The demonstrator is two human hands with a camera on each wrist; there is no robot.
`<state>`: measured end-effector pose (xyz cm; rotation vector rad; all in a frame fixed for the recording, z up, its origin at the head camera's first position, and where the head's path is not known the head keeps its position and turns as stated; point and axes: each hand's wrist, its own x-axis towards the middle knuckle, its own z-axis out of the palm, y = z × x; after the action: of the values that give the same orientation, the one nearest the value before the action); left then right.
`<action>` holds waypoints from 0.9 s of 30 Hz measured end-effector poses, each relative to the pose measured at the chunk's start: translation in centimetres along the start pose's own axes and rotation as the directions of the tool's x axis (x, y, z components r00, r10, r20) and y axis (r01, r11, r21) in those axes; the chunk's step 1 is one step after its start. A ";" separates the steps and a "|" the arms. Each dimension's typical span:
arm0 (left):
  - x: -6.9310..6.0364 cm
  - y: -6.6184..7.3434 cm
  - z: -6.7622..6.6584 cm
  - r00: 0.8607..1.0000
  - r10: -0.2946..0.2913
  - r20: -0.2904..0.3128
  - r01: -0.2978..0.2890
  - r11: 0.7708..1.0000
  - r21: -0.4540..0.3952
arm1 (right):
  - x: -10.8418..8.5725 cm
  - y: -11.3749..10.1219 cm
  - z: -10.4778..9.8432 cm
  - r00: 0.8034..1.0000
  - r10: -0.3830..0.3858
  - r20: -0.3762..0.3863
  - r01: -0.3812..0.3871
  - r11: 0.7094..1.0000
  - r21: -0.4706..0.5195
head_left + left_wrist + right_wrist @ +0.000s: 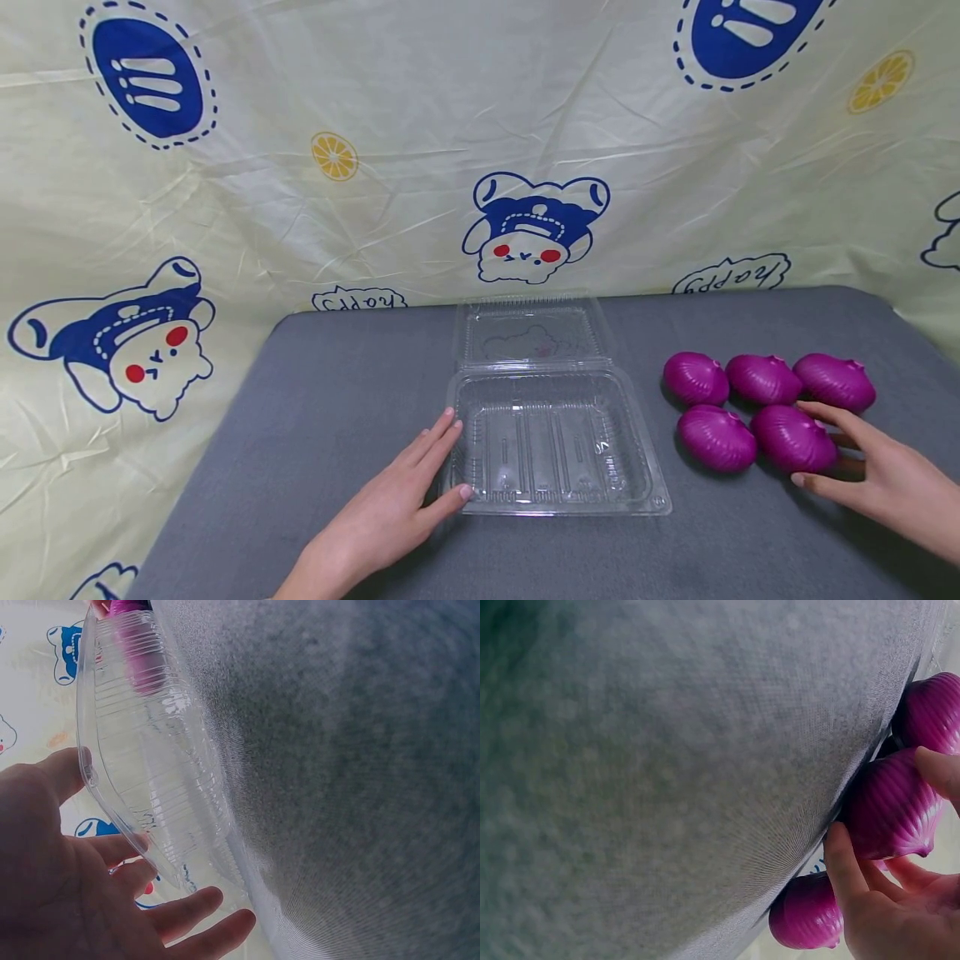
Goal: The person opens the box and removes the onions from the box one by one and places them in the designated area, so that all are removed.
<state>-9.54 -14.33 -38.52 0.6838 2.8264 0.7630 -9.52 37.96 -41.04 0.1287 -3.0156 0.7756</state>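
Several purple onions with a glossy skin lie in two rows on the right of the table in the head view. My right hand has its thumb and fingers around the front-right onion, which rests on the table; the right wrist view shows this onion between thumb and fingers. A clear plastic clamshell box stands in the middle, its lid folded back. At the box's left side is my left hand, fingers extended, thumb and fingertips at the rim.
Beside the gripped onion sits another onion; behind them is a row of three, with its left onion nearest the box. A grey cloth covers the table. Behind hangs a pale printed sheet.
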 end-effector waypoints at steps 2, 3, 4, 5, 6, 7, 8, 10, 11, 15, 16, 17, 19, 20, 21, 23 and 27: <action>0.0 0.0 0.0 1.000 0.001 -0.003 -0.001 1.000 -0.001 | 0.1 0.0 -0.1 1.000 0.001 0.018 -0.001 1.000 -0.004; 0.0 0.0 0.0 1.000 0.001 -0.004 -0.001 1.000 -0.002 | 0.1 0.0 -0.2 1.000 0.006 0.030 -0.006 1.000 -0.006; 0.0 0.0 0.0 1.000 0.001 -0.005 -0.001 1.000 -0.003 | 0.1 0.0 -0.2 0.999 0.010 0.037 -0.009 1.000 -0.009; 0.0 0.0 0.0 1.000 0.001 -0.005 -0.001 1.000 -0.005 | 0.1 0.1 -0.2 0.999 0.007 0.042 -0.007 1.000 -0.007; 0.0 0.0 0.0 1.000 0.001 -0.006 -0.001 1.000 -0.007 | 0.1 0.1 -0.2 0.999 0.006 0.039 -0.006 1.000 -0.009; 0.0 0.0 0.0 1.000 0.000 -0.006 0.000 1.000 -0.008 | 0.2 0.2 -0.1 0.999 0.003 0.040 -0.003 1.000 -0.007; 0.0 0.0 0.0 1.000 -0.001 -0.005 0.001 1.000 -0.010 | 0.1 0.2 -0.1 0.999 -0.001 0.039 0.001 1.000 -0.002; 0.0 0.0 0.0 1.000 -0.001 -0.003 0.001 1.000 -0.012 | 0.1 0.3 -0.1 0.999 -0.004 0.046 0.004 1.000 0.006; 0.0 0.0 0.0 1.000 -0.001 -0.003 0.001 1.000 -0.013 | 0.1 0.4 -0.1 0.999 -0.005 0.051 0.004 1.000 0.007; 0.0 0.0 0.0 1.000 -0.002 0.000 0.002 1.000 -0.016 | 0.0 0.4 0.1 0.999 -0.013 0.036 0.013 1.000 0.008; 0.0 0.0 0.1 1.000 -0.002 0.000 0.002 1.000 -0.017 | 0.0 0.4 0.1 0.999 -0.025 0.021 0.024 1.000 0.007; 0.0 0.0 0.1 1.000 -0.003 0.003 0.003 1.000 -0.020 | -0.1 0.3 0.0 0.999 -0.037 0.005 0.037 0.999 0.008; 0.0 0.0 0.1 1.000 -0.001 0.004 0.001 1.000 -0.024 | -0.1 0.1 0.0 0.997 -0.070 -0.031 0.070 0.998 0.006; 0.0 0.0 0.1 1.000 0.003 0.004 -0.003 1.000 -0.029 | -0.1 -0.1 -0.1 0.996 -0.079 -0.044 0.079 0.997 0.001; -0.1 0.0 0.1 1.000 0.006 0.003 -0.006 0.999 -0.033 | -0.2 -0.3 -0.2 0.995 -0.085 -0.059 0.085 0.996 -0.008; -0.1 -0.1 0.1 1.000 0.016 -0.002 -0.016 0.999 -0.041 | -0.4 -1.0 -0.3 0.992 -0.095 -0.087 0.094 0.995 -0.013; 0.0 0.0 -0.4 0.999 0.023 -0.032 -0.023 0.999 -0.022 | -0.9 -2.8 -0.7 0.979 -0.118 -0.166 0.113 0.993 -0.036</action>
<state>-9.63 -14.50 -38.21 0.7080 2.8388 0.8159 -8.39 35.93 -39.13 0.2238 -2.8296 0.6985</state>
